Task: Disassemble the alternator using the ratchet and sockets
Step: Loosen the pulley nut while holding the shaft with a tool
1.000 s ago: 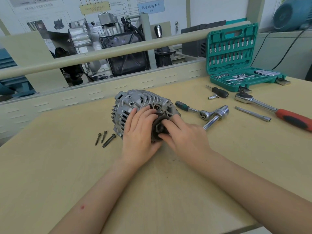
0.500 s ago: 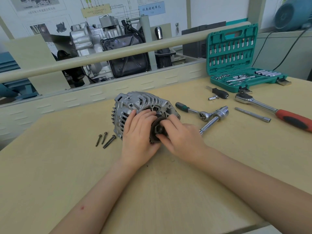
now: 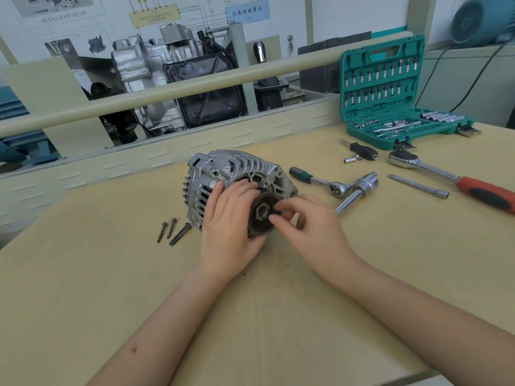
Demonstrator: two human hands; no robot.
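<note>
At table centre, your left hand (image 3: 228, 218) braces the alternator (image 3: 237, 185), fingers straight across its housing. Right hand (image 3: 309, 227) pinches the pulley (image 3: 260, 218) at 3 o'clock. Casting likely heavy, rigid; grip the finned rim.

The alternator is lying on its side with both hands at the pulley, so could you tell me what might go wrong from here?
1. The alternator rests on its rounded body, steadied only by the left hand; it may roll.
2. The right hand has its fingertips at the nut in the pulley; a loosened nut could drop and roll off the table.
3. The three bolts lie loose nearby and could be knocked away.
</note>
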